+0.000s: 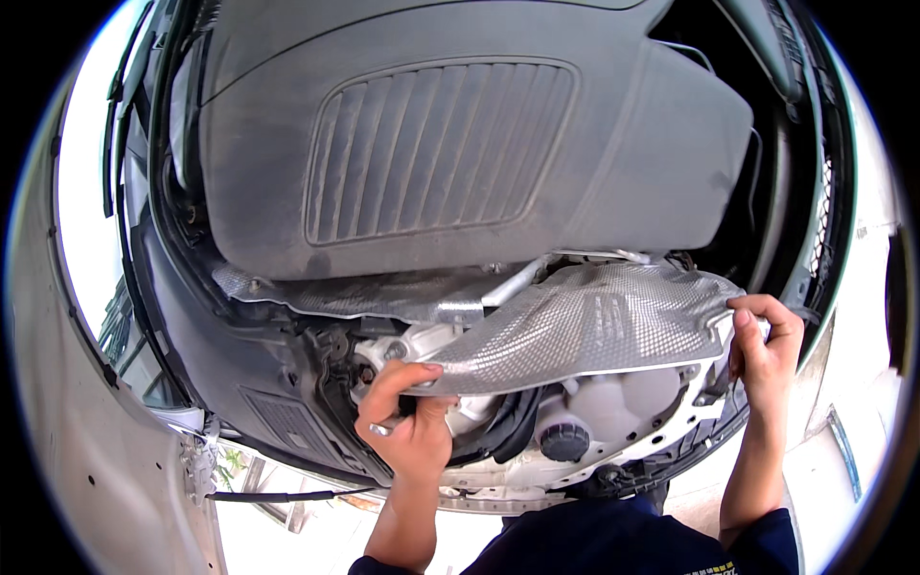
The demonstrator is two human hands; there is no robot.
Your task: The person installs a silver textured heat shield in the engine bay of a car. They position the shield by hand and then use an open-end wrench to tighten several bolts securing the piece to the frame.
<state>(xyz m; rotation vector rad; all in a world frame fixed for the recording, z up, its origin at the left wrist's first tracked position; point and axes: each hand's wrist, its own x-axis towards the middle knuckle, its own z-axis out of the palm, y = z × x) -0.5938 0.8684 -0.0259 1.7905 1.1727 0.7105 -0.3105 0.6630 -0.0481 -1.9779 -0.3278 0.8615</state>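
Observation:
A silver heat shield [585,326] of dimpled sheet metal spans the space between my two hands, over the near side of the engine bay. My left hand [407,426] is closed on its near left end, thumb below and forefinger on top. A small shiny metal bit [381,429] shows by the curled fingers of that hand; I cannot make out what it is. At the shield's right corner, my right hand [767,350] pinches the edge between thumb and fingers. The far edge of the shield lies close to the large grey engine cover [441,153].
Another textured silver shield [374,292] runs beneath the cover's near edge at left. Below the held shield sit a white coolant reservoir [613,407] with a black cap [564,441] and a black hose [513,426]. Black plastic trim [220,316] lies left; the raised hood [115,450] is far left.

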